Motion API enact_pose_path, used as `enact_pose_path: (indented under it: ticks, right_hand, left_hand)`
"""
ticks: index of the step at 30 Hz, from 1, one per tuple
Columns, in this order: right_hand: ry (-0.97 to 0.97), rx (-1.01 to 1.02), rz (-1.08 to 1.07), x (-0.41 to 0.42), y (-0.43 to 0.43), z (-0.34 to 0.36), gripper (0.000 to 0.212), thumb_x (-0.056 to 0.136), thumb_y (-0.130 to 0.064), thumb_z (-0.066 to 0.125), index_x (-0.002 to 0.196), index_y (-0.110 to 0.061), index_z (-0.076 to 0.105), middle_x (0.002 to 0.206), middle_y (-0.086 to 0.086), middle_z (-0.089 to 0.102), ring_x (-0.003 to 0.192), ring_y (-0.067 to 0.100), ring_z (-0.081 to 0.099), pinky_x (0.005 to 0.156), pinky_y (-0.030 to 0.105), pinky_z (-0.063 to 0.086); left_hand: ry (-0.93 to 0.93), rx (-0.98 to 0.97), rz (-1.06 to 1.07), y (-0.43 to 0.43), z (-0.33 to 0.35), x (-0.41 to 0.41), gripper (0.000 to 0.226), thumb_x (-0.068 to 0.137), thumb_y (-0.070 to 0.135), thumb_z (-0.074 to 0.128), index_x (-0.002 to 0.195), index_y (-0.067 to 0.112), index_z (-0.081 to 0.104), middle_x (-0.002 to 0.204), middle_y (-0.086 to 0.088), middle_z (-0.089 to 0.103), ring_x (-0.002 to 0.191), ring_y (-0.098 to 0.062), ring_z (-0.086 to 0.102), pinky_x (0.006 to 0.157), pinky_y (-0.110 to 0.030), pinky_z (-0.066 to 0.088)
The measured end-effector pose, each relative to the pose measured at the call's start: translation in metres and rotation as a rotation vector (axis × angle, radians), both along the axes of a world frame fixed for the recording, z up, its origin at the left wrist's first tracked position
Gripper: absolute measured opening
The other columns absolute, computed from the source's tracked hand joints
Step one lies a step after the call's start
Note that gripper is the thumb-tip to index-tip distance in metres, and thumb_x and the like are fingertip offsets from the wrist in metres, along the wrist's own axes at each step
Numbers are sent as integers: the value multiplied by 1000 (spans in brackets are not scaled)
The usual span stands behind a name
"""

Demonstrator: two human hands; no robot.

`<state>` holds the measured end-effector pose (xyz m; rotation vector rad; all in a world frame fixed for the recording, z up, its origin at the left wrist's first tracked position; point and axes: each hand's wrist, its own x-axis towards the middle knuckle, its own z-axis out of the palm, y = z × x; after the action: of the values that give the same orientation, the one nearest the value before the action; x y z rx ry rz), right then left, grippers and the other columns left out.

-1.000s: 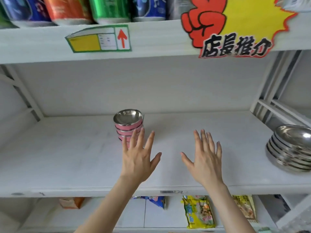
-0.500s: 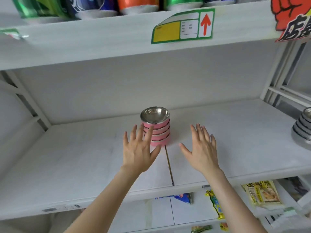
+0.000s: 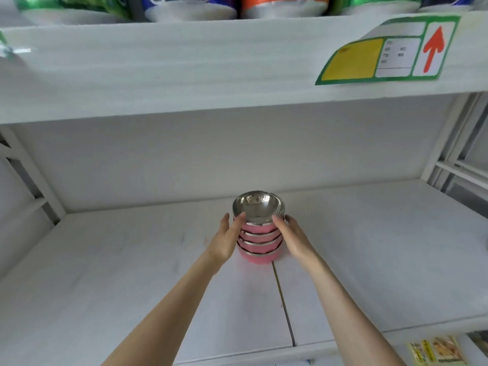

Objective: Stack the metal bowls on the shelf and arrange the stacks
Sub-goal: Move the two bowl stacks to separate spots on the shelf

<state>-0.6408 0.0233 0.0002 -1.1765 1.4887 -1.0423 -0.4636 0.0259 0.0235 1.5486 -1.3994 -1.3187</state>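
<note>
A stack of several pink metal bowls with shiny steel insides stands upright on the white shelf, near the middle, just behind a seam between two shelf boards. My left hand presses against the stack's left side, fingers up by the top bowl's rim. My right hand holds the right side in the same way. Both hands clasp the stack between them. The larger plain steel bowls seen before are out of view to the right.
The shelf above hangs low over the stack and carries cans and a green-and-yellow price tag with a red arrow. White frame struts stand at the left and right. Snack packets lie on the shelf below.
Both hands moved forward from open and apart to close on the sides of the pink bowl stack. My view swung left, so the steel bowl stack at the right left the frame.
</note>
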Motion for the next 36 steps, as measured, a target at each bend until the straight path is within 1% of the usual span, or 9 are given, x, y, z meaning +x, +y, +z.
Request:
enact_pose_path:
  ticks: [2,3,7,9,14,18,25,29,36]
  right_hand:
    - [-85,-19,46,1,-1,-1,55,78,-68,51,118,-30,54,122,-7,64,104,7,61,82,33,47]
    - [-129,-32,69,2,-2,-1,41,84,-62,51,110,-31,58,113,-8,68,100,7,64,82,33,50]
    - [-249,-37,105,4,-2,-1,25,93,-53,46,104,-35,60,99,-11,72,96,10,69,89,47,54]
    - [-293,-9,101,6,-2,0,24,93,-53,45,104,-37,59,98,-13,71,94,9,69,87,48,55]
    - [-283,-34,73,9,1,3,21,95,-47,44,97,-33,60,92,-13,70,84,3,68,84,42,55]
    - [-271,-39,82,10,5,4,26,92,-53,46,105,-33,56,102,-13,67,87,0,67,81,39,56]
    - [-227,-88,138,4,19,17,19,95,-48,43,99,-35,56,94,-16,67,78,-9,67,70,27,54]
    - [-216,-84,134,-6,34,20,17,95,-47,43,98,-35,55,95,-19,64,73,-15,64,65,23,50]
    - [-203,-62,128,-40,75,29,24,94,-50,44,104,-32,56,94,-13,68,74,-6,68,64,24,53]
  left_hand:
    - [23,28,-45,-2,-4,-1,89,79,77,40,152,35,12,157,2,28,140,-29,33,114,-50,29]
    - [35,44,-65,-3,-6,-2,83,82,75,38,151,36,15,155,2,31,137,-30,36,112,-49,31]
    - [79,76,-89,-7,-9,-1,67,87,71,34,146,41,24,149,-1,39,125,-32,48,108,-51,36]
    - [85,72,-83,-8,-10,-1,68,87,71,34,146,41,24,146,-1,40,123,-32,50,107,-50,37]
    - [121,53,-66,-6,-14,-2,66,90,66,36,148,38,23,131,6,43,125,-30,48,108,-47,37]
    - [118,6,-47,-3,-16,-2,64,90,64,36,147,39,23,124,11,44,114,-23,50,100,-40,39]
    - [139,-39,-8,12,-9,-6,57,93,59,36,145,38,26,104,27,47,109,-19,52,91,-32,38]
    - [151,-47,-4,27,-8,-16,56,94,58,35,145,38,27,105,28,47,110,-19,54,90,-29,38]
    - [169,-55,-4,69,-5,-50,63,89,66,38,145,40,29,115,24,50,116,-20,53,96,-31,39]
